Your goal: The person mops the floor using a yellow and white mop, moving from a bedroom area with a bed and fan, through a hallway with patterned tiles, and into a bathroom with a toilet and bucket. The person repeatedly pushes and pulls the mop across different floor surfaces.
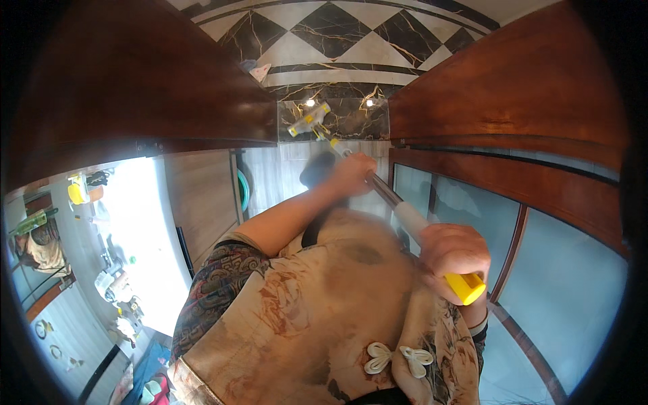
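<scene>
My left hand [356, 174] is wrapped around the metal pole [387, 191] of a long-handled mop, partway down its length. At the upper end, my right hand [453, 255] grips near the yellow end cap [470, 289]. The pole slants away from me to the mop head [309, 120], a white and yellow bar lying across the dark marble threshold [349, 121]. What the head carries underneath is hidden. Below my left forearm shows a blurred dark shoe [318, 171] on the pale tiled floor [263, 177].
Brown wooden door panels [202, 91] and a wooden frame [506, 96] flank the threshold. Beyond lies a floor with black-and-white diamonds [331, 30], a cloth item [260, 72] by its left edge. Frosted glass panels [476, 202] stand right. A teal basin rim [243, 190] shows left, near a wooden cabinet [202, 192].
</scene>
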Motion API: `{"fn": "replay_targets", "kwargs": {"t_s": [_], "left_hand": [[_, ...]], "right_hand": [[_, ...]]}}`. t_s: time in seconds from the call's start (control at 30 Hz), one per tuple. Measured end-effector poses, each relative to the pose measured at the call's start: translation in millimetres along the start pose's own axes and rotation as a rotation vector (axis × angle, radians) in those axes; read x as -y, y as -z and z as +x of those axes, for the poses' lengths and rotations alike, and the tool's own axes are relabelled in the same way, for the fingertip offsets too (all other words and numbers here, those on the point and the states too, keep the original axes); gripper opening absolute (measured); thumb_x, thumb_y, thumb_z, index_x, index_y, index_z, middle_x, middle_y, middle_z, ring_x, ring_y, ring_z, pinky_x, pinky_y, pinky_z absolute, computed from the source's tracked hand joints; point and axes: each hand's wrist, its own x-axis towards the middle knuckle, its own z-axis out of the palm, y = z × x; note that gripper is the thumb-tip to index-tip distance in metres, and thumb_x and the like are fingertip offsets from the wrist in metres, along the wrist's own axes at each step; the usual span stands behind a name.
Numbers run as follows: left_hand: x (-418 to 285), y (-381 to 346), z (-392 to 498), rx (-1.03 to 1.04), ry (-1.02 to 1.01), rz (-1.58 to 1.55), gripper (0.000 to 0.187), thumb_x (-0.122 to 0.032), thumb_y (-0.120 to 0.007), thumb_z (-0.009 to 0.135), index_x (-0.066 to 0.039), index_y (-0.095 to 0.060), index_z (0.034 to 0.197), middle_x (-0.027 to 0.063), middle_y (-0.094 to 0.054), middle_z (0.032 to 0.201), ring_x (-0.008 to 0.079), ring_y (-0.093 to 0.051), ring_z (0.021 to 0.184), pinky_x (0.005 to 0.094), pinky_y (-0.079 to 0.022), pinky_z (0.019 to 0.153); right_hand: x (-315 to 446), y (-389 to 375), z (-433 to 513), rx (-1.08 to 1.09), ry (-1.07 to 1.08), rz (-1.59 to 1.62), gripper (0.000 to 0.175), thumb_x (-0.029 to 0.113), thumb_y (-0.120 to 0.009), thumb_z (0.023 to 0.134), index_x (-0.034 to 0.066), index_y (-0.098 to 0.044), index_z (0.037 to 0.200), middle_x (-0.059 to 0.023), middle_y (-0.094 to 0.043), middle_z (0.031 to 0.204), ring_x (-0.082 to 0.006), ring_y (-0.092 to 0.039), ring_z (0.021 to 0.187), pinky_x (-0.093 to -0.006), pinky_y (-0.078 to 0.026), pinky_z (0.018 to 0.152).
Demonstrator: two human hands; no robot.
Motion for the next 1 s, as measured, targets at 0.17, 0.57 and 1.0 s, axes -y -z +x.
{"fn": "replay_targets", "kwargs": {"t_s": [0.17, 0.57, 1.0], "left_hand": [[-18.1, -3.9, 12.1, 0.146, -0.013, -0.040, 0.027, -0.018, -0.071, 0.071, -0.008, -0.049, 0.062, 0.0114, -0.052, 0.064, 0.0370, -0.054, 0.068, 0.0468, -0.040, 0.058], [13.9, 7.0, 23.5, 0.000, 0.031, -0.024, 0.027, -0.016, -0.071, 0.076, -0.006, -0.051, 0.060, 0.0140, -0.054, 0.064, 0.0382, -0.055, 0.068, 0.0457, -0.044, 0.060], [-11.7, -12.1, 91.5, 0.214, -0.133, -0.019, 0.019, -0.026, -0.075, 0.072, -0.013, -0.063, 0.068, 0.0091, -0.056, 0.064, 0.0334, -0.059, 0.067, 0.0437, -0.045, 0.059]], "right_hand": [[6.5, 14.8, -14.4, -0.049, 0.059, 0.108, 0.027, 0.009, -0.078, 0.064, 0.0095, -0.050, 0.063, -0.0023, -0.055, 0.060, -0.0240, -0.061, 0.060, -0.0418, -0.054, 0.074], [-28.7, 3.0, 2.8, -0.277, 0.124, 0.155, 0.023, 0.003, -0.069, 0.072, 0.0094, -0.048, 0.066, -0.0030, -0.055, 0.063, -0.0225, -0.059, 0.060, -0.0424, -0.053, 0.069], [12.2, 42.5, 4.7, -0.471, 0.130, 0.081, 0.023, 0.006, -0.072, 0.070, 0.0112, -0.049, 0.067, -0.0024, -0.054, 0.060, -0.0213, -0.060, 0.057, -0.0398, -0.052, 0.066]]}}
